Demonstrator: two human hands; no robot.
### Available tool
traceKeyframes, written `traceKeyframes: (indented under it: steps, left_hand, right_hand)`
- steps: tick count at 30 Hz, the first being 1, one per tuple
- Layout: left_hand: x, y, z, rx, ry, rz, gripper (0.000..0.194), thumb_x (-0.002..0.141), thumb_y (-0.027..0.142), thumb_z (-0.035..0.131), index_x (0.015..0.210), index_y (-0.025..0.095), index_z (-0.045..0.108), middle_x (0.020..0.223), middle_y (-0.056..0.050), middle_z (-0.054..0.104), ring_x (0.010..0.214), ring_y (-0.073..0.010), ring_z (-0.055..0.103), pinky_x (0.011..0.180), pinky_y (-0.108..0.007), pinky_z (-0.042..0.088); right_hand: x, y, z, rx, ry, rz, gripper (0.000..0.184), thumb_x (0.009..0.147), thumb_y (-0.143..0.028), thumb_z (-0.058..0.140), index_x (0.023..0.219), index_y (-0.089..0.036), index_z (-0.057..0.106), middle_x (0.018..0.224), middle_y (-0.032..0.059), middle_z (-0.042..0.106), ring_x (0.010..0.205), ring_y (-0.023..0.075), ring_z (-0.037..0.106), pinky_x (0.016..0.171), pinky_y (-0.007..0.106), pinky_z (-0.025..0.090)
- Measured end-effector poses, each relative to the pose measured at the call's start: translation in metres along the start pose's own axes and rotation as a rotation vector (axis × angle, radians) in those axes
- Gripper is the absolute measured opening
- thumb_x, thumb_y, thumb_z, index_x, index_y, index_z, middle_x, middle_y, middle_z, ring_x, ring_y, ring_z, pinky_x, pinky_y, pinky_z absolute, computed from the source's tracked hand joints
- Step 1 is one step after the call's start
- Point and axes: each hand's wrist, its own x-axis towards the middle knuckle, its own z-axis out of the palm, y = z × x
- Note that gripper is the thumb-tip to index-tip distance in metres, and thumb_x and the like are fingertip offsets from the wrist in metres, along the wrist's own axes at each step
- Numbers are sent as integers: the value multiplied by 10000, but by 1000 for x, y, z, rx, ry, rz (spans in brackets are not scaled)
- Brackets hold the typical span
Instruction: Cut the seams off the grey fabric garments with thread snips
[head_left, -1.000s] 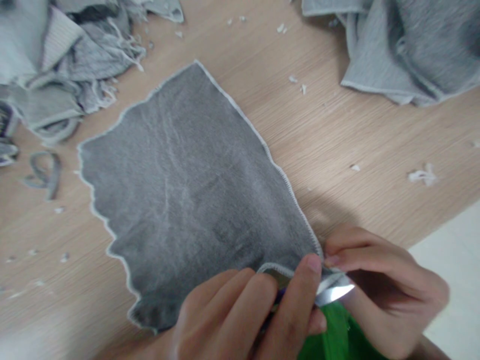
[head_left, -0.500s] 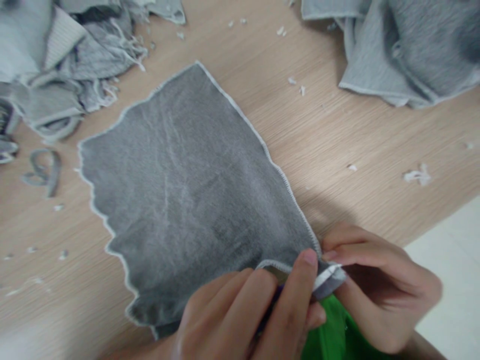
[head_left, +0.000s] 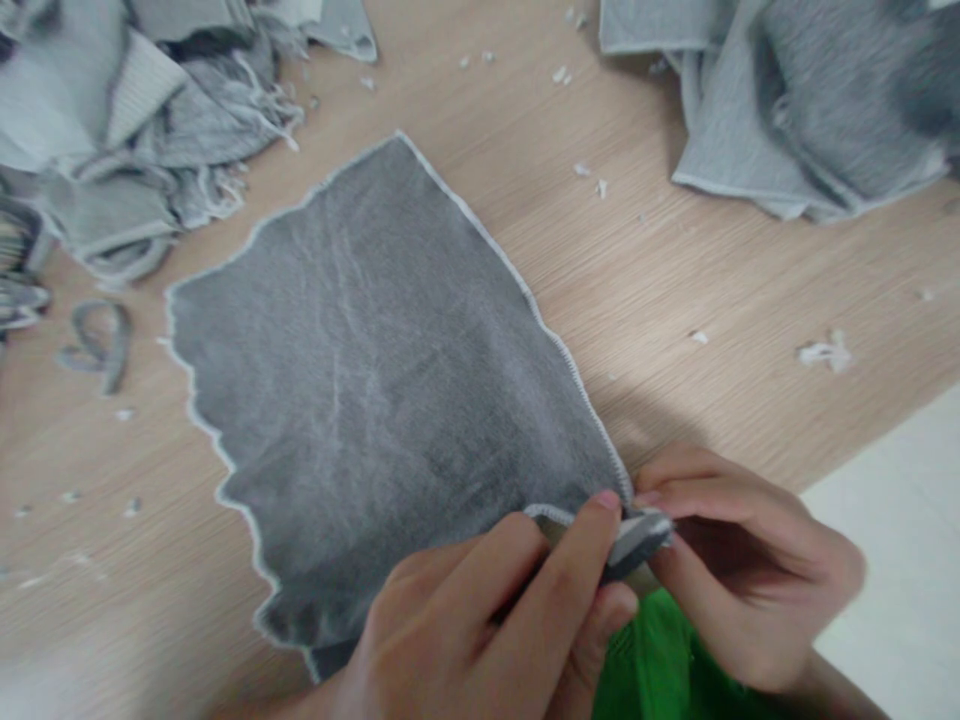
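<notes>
A grey piece of fabric (head_left: 390, 380) with a pale stitched edge lies spread on the wooden table, its left side wavy. Its near right corner is lifted and folded over between my hands. My left hand (head_left: 502, 610) pinches the fabric close to that corner, the index finger lying along the folded edge. At the very tip of the corner, the thumb and fingers of my right hand (head_left: 750, 560) grip the cloth. Part of the near edge is hidden under my left hand.
A heap of grey cloth scraps (head_left: 150, 130) with frayed threads sits at the upper left, near a curled grey strip (head_left: 101, 345). Folded grey fabric (head_left: 810, 110) lies at the upper right. White lint bits (head_left: 825, 352) dot the wooden table (head_left: 750, 270).
The folded corner has turned slightly in my fingers, showing more dark cloth at its tip. Both hands have shifted a little, and the view has moved slightly.
</notes>
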Motion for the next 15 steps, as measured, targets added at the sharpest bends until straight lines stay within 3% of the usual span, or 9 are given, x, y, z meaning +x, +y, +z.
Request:
traceKeyframes:
  steps: [8,12,15]
  left_hand:
    - [-4,4,1,-45,-22,-57,265,1038,229,499,1213,117,662,739,5,666,490,-83,605,392,-240,423]
    - [-1,4,0,-83,-45,-207,236,1042,247,526,1226,186,661,787,20,693,510,-80,617,446,-228,474]
    - [2,-3,-2,-164,-34,-218,250,1010,223,576,1243,197,663,816,13,720,547,-87,650,456,-202,495]
  right_hand:
    - [1,-1,1,-5,-5,15,333,739,85,609,913,-168,739,792,9,709,692,111,652,585,240,535]
    - [1,0,3,8,2,42,323,748,78,623,921,-168,740,804,11,715,674,105,648,556,227,527]
    - [1,1,2,-1,-10,58,309,759,71,638,925,-169,740,807,12,714,670,101,648,560,222,528]
